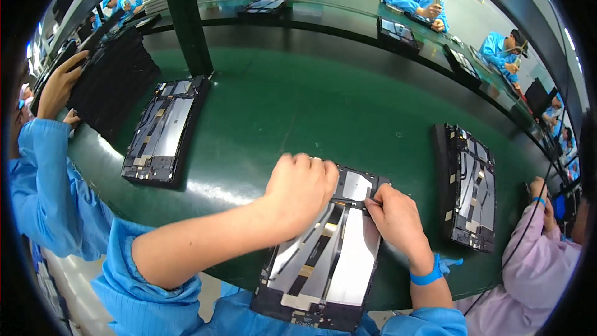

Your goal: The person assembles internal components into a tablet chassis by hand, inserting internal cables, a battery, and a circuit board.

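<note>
From my remote station I am using the opened tablet-like device (320, 252) as my landmark; it is lying on the green table (323, 99) at the near edge, its inner parts facing up. Its long axis is running away from the wearer's body, the far end leaning slightly right. The left hand (303, 182) is overlapping its far-left corner, fingers curled in; their tips are hiding from me, so I cannot tell what they are grasping. The right hand (398, 216) is bearing on its right edge near the far end, thumb and finger bunched together; I cannot tell what they are pinching. Most of the device is thus lying bodyward of the left hand and leftward of the right, the right showing the clearer contact.
</note>
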`<state>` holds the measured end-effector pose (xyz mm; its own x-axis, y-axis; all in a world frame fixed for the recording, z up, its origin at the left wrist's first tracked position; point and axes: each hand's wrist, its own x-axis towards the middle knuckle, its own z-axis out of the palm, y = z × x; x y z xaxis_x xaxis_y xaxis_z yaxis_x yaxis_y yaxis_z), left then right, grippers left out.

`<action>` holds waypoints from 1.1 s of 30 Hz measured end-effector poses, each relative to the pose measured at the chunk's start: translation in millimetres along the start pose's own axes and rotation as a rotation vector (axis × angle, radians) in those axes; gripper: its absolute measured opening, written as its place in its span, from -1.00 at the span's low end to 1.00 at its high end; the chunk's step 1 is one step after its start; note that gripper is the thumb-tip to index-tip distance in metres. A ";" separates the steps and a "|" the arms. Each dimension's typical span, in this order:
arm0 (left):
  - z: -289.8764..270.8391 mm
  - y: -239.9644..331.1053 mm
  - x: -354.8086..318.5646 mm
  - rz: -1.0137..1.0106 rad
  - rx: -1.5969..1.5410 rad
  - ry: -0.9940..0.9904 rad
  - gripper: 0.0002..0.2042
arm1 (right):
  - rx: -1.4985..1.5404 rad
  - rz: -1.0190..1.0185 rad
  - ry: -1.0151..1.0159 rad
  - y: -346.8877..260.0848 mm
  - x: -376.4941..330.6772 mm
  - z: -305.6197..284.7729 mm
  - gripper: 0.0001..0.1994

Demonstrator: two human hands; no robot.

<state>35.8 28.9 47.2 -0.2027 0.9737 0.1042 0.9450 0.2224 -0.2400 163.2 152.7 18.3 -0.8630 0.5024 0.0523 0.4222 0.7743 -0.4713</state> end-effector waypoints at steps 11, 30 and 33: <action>-5.3 64.9 -12.4 -0.656 -0.577 -0.309 -0.47 | 0.090 -0.114 0.078 14.5 1.6 3.2 -0.78; -2.3 66.4 -19.3 -0.707 -0.756 -0.045 -0.34 | 0.081 -0.187 -0.022 16.4 -2.6 0.1 -0.78; 0.6 63.5 -22.2 -0.201 -0.380 0.220 -0.37 | 0.021 -0.153 -0.008 16.9 -3.0 2.5 -0.78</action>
<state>100.2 21.4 29.1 -0.3706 0.8703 0.3244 0.9279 0.3312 0.1714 172.2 163.3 8.1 -0.9191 0.3760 0.1180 0.2796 0.8332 -0.4771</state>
